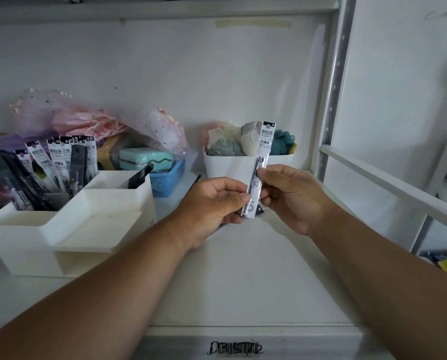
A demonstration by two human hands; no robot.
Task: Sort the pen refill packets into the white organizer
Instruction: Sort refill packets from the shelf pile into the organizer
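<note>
Both hands hold one white pen refill packet (264, 144) upright above the middle of the shelf. My left hand (214, 203) pinches its lower part between thumb and fingers. My right hand (292, 196) grips its middle from the right. The white organizer (69, 227) stands on the shelf to the left of my hands. Its back left compartment holds several refill packets (53, 162) standing upright. One dark packet (139, 176) leans in the back right compartment. The front tray compartment shows only its bare white floor. A dark packet edge (218, 227) shows under my left hand.
A blue basket (169, 178) with a teal case sits behind the organizer, with pink gauze bags (87, 120) behind it. A white tub (230, 162) of cloth items stands at the back. A white shelf post (334, 87) and rail (388, 183) bound the right side.
</note>
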